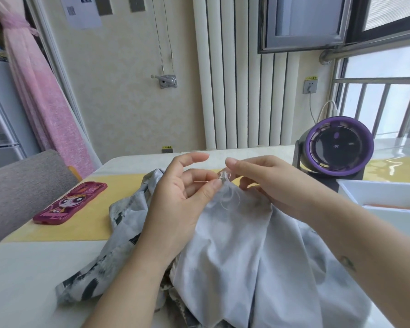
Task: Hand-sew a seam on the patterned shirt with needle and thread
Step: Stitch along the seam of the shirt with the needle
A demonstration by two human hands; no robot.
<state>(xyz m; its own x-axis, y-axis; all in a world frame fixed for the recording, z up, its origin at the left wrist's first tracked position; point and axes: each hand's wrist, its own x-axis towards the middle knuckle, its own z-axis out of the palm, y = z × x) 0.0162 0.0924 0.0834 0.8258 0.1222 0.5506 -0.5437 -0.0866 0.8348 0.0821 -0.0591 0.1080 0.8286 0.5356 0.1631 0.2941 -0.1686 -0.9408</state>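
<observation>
Where the pale grey cotton shirt with black brush-stroke pattern point(234, 256) lies heaped at lower centre on the white tabletop point(21, 280), a small peak of it is lifted between both hands just above mid-frame. Left hand point(182, 202): thumb and a curled finger pinch this peak; the index finger is straight and free. Right hand point(268, 183): fingers are curled against the peak's far side; the thumb is hidden, so whether it grips cloth or thread cannot be told. Loose loops of white sewing thread point(225, 175) crown the peak. Risks: slack loops may knot or snag when drawn tight, puckering the seam; a slipping pinch would drop the gathered cloth. A thin pale line point(200, 181) beside the left thumb may be needle or thread; it is indistinct. Further back: at left, a pink cartoon phone case point(69, 204); at right, a purple-rimmed round fan point(336, 147) and a white plastic tray point(388, 192) cut off by the frame edge.
</observation>
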